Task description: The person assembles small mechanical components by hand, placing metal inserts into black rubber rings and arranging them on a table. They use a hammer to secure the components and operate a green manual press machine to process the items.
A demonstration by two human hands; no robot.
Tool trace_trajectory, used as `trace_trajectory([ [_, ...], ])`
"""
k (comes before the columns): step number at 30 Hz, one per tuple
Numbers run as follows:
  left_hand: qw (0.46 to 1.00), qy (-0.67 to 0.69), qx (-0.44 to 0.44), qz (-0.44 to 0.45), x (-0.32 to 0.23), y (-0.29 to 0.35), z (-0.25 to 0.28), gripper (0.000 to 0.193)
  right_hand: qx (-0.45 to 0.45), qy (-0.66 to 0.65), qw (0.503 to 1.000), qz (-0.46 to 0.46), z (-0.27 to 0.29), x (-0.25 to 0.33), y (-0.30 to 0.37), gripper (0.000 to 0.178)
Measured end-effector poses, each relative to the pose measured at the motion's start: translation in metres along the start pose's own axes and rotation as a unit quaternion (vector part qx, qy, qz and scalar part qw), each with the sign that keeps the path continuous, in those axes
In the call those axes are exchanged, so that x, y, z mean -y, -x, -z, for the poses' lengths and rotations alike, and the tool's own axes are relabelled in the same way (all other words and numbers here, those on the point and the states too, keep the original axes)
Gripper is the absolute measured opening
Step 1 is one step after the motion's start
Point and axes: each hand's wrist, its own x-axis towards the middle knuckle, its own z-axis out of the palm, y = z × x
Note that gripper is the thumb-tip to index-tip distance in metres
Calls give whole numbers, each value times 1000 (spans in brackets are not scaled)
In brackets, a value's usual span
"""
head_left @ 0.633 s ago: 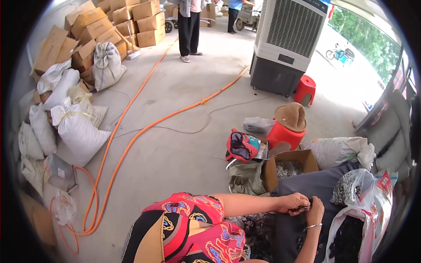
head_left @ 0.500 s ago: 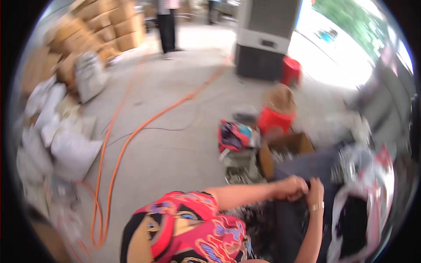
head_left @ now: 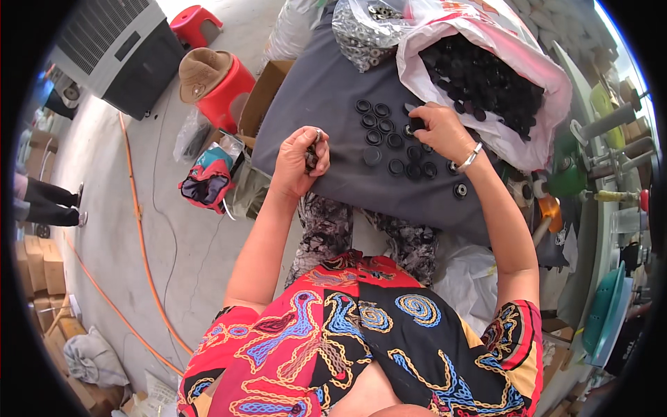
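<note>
My left hand [head_left: 301, 161] is closed above the left edge of the grey-covered work surface [head_left: 326, 76]. Small shiny metal parts show between its fingers, one of them pinched at the fingertips. With thumb and fingers, my right hand [head_left: 442, 133] grips a black round cap, partly hidden by the fingers. Several black ring-shaped caps [head_left: 394, 140] lie in loose rows on the cloth, to the left of and below that hand. Near my right wrist, one cap [head_left: 460, 190] has a metal piece in its middle.
An open white sack [head_left: 556, 76] of black caps lies beyond my right hand. Beside it is a clear bag [head_left: 368, 35] of metal parts. A cardboard box [head_left: 267, 94] and a red stool [head_left: 233, 90] bearing a straw hat [head_left: 203, 73] stand left. An orange hose [head_left: 135, 208] crosses the floor.
The view has swung down and right onto the work surface. My hands were close together; now they are apart, the left with metal parts, the right at the black caps.
</note>
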Motion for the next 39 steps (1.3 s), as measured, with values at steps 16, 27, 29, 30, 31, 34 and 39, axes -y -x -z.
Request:
trace_trajectory([
  [16,999,-16,-44,25,2,10,-3,20,38,149,983,100,-21,-11,-14,21],
  [27,985,-159,-23,70,6,46,-57,27,-74,-116,962,237,-16,121,38,32],
  [29,986,-144,-32,72,24,49,-66,26,-88,-87,957,261,-27,130,44,30],
  [30,990,-108,-22,86,37,49,-71,25,-97,-93,965,225,-31,123,55,29],
  [31,988,-114,-9,101,50,46,-71,25,-88,-123,971,183,-32,118,65,27],
  [34,995,-64,-29,75,51,46,-71,24,-100,-150,963,199,-37,117,69,33],
  [39,982,-72,-152,-81,14,8,-34,27,-102,-172,965,167,-20,110,53,33],
])
